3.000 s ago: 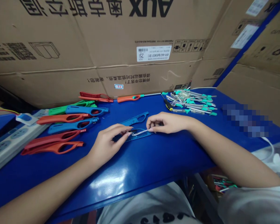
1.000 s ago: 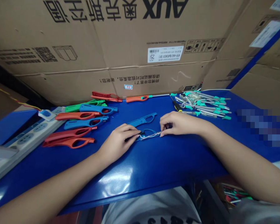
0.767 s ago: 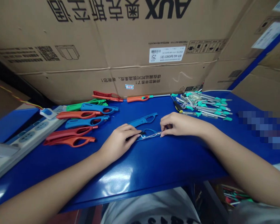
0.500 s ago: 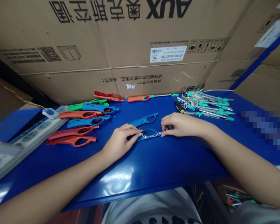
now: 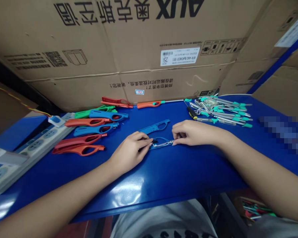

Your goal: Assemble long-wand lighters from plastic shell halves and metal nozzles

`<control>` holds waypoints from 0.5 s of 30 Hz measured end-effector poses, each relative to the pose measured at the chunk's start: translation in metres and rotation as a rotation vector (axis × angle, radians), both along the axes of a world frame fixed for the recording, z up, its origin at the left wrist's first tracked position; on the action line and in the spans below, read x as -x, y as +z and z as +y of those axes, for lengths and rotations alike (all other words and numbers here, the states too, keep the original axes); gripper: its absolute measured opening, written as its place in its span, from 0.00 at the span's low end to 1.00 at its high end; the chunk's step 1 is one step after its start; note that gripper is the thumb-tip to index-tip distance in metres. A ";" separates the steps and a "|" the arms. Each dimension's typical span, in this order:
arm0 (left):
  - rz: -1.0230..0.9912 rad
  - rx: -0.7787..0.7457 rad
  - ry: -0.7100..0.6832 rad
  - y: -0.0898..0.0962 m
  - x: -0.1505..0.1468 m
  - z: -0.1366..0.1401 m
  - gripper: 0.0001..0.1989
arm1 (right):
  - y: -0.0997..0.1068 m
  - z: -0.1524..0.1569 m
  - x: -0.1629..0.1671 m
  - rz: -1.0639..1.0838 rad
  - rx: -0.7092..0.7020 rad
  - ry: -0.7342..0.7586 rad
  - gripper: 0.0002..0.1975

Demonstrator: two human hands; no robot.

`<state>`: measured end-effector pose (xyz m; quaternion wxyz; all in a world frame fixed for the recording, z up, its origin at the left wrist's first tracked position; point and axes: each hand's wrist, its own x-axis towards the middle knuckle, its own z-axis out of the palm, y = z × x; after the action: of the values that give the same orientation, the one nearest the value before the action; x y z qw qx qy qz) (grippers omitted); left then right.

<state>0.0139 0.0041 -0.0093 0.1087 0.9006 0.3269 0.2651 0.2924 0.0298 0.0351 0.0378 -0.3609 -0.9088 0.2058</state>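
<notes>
Between my hands lies a blue lighter handle half, with thin white wires running along it. My left hand is closed over its left end, the thumb and forefinger pinching a small black part fixed to the wires. The fingers cover most of that end. My right hand pinches the right tip of the same half, where the wires end; exactly what is between those fingertips is hidden. Just behind, a second blue handle half lies on the blue table, its left end beside my left knuckles.
Orange, red, blue and green handle halves lie at left beside a power strip. An orange lighter lies at the back. Right of it are a black-and-yellow screwdriver and several metal lighter tubes. A cardboard box stands behind.
My left fingers have shifted slightly over the black part and stretched out more along it. My right hand keeps its pinch at the tip. The whole view has moved a little.
</notes>
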 end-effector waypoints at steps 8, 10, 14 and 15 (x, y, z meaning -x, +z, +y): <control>0.434 -0.182 0.040 0.017 0.001 -0.015 0.18 | -0.003 0.001 -0.001 0.014 0.000 0.002 0.10; 0.520 -0.224 0.038 0.020 -0.001 -0.018 0.18 | -0.003 0.001 -0.001 0.020 0.002 0.006 0.10; 0.573 -0.229 0.040 0.019 -0.003 -0.024 0.19 | -0.003 0.000 -0.001 0.023 -0.004 0.006 0.10; 0.568 -0.215 0.050 0.018 -0.002 -0.026 0.19 | -0.003 0.000 -0.001 0.026 -0.006 0.007 0.10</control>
<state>0.0163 -0.0215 0.0087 -0.0897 0.9366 0.3365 0.0383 0.2938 0.0302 0.0323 0.0500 -0.3549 -0.9101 0.2077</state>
